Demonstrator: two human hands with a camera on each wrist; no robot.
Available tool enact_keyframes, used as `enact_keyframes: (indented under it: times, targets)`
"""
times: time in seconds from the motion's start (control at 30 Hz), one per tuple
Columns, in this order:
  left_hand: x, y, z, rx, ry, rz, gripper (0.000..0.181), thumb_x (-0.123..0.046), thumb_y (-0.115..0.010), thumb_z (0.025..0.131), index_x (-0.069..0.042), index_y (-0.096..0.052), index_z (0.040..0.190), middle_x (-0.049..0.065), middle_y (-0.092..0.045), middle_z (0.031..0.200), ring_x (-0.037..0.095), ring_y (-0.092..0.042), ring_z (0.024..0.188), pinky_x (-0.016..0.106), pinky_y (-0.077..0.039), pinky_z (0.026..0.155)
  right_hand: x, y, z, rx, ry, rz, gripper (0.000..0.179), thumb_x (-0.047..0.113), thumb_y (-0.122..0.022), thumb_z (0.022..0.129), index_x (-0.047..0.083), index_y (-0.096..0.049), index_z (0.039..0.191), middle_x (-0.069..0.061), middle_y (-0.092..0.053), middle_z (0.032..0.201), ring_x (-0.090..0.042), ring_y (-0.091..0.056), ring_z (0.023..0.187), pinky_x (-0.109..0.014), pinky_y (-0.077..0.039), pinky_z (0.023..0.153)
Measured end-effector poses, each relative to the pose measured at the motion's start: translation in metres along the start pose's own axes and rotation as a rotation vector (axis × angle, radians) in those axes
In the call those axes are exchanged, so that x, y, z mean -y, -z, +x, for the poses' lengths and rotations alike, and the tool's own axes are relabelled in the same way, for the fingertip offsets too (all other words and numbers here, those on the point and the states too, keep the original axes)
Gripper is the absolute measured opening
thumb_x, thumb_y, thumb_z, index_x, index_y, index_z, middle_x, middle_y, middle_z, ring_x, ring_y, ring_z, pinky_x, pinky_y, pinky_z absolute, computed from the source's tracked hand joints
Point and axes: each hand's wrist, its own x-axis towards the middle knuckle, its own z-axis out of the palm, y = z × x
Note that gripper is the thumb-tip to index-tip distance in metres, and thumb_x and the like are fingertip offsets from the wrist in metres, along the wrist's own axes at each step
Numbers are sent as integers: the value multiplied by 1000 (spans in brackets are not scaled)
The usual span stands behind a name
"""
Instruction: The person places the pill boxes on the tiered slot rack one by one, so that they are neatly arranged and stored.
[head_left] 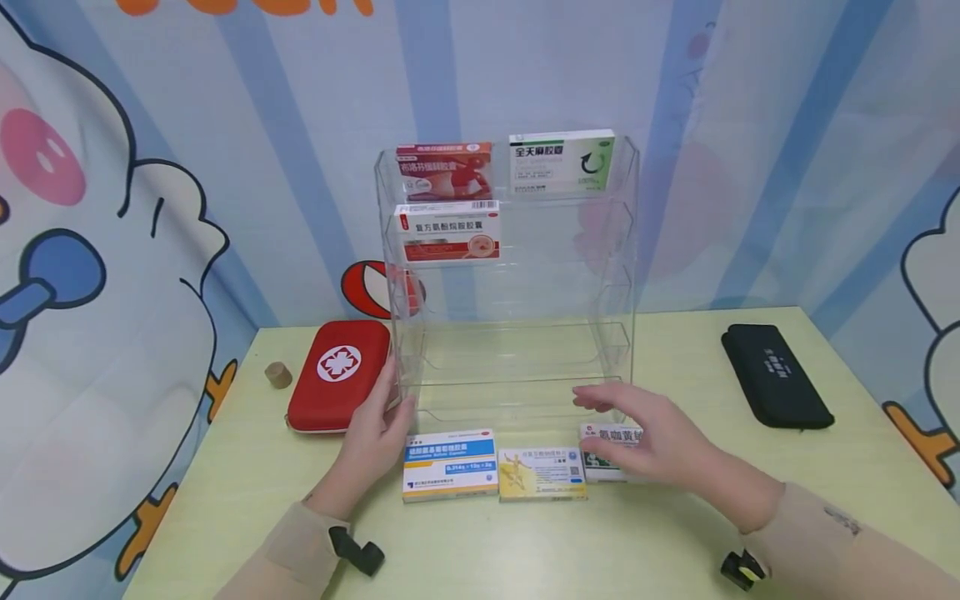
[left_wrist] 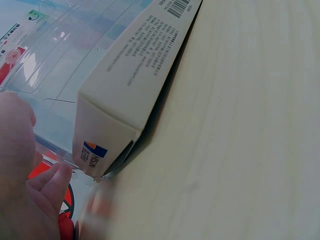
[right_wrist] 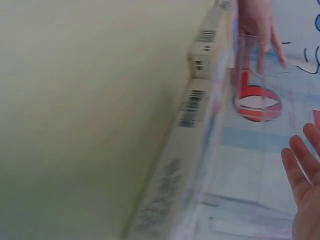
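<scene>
A clear tiered rack (head_left: pixel 517 383) stands upright on the table. My left hand (head_left: pixel 378 433) is at its lower left side, fingers extended along the outer wall; whether they touch it I cannot tell. In the right wrist view the left hand's fingers (right_wrist: pixel 264 37) look straight. My right hand (head_left: pixel 652 437), fingers apart and holding nothing, hovers by the rack's lower right corner, partly covering a white-and-green medicine box (head_left: pixel 596 471). A yellow-and-white medicine box (head_left: pixel 542 475) and a blue-and-white medicine box (head_left: pixel 450 467) lie beside it before the rack.
On the rack's upper tiers sit a red medicine box (head_left: pixel 444 172), a green-and-white box (head_left: pixel 562 162) and a white-and-red box (head_left: pixel 447 233). A red first-aid case (head_left: pixel 337 400) and small cork-coloured cylinder (head_left: pixel 278 375) lie left; a black pouch (head_left: pixel 777 375) lies right.
</scene>
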Motion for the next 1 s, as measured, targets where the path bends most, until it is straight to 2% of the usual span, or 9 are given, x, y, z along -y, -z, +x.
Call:
enact_keyframes:
  times: [0.17,0.27,0.4,0.47,0.6,0.7,0.83,0.9,1.0]
  targets:
    - [1,1,0,-2,2,-6,90,-17,-67,109,-39,-13,178,0,-29,184,36,-38,167,52,-53,117,-10,-3,-25,22,3,-56,57,33,-92,90,8,-72,137,-5,-81,128,-19,-78,109,-41,-67,94]
    - [1,0,0,-3,3,-9,90,-17,-67,109,-39,-13,178,0,-30,184,36,-39,166,52,-53,117,-16,-3,-38,17,-24,-99,57,34,-94,87,7,-74,133,-4,-80,129,-20,-78,112,-26,-62,103]
    - [0,0,0,-3,-1,-9,91,-17,-68,109,-39,-12,178,0,-30,184,36,-39,166,52,-54,116,-25,0,-52,3,-78,-116,57,26,-98,81,7,-75,129,-1,-80,126,-18,-76,113,-4,-45,111]
    - [0,0,0,-1,0,-6,91,-17,-68,109,-40,-12,178,0,-30,183,35,-39,166,51,-54,116,-30,2,-57,-8,-101,-111,57,21,-99,78,7,-75,128,-1,-80,125,-17,-75,112,-1,-41,111]
    - [-1,0,1,0,-2,-11,91,-17,-68,109,-38,-12,178,1,-30,183,36,-41,165,52,-54,116,-39,9,-64,-22,-144,-147,56,21,-100,75,12,-76,125,3,-78,123,-16,-73,111,-1,-39,111]
    - [-1,0,2,2,2,-11,92,-17,-68,109,-37,-12,178,1,-30,183,38,-40,165,53,-55,116,-44,14,-67,2,-178,-175,55,25,-101,76,15,-76,125,4,-77,124,-20,-72,115,-6,-43,112]
    - [0,0,2,4,7,-11,92,-17,-68,109,-38,-12,178,1,-29,184,38,-40,165,54,-55,116,-48,17,-71,84,-243,-186,62,35,-99,80,13,-74,133,-2,-77,132,-28,-73,121,-35,-56,110]
    - [0,0,1,5,4,-14,92,-17,-68,109,-37,-12,178,2,-30,184,38,-40,165,55,-55,116,-50,17,-73,133,-283,-186,68,41,-97,82,12,-72,138,-5,-76,137,-31,-73,124,-49,-58,108]
    - [1,0,1,5,-3,-17,92,-16,-68,109,-36,-12,178,3,-29,184,39,-40,165,55,-55,116,-53,18,-76,192,-326,-176,73,44,-96,85,9,-70,143,-7,-75,140,-33,-72,127,-56,-58,108]
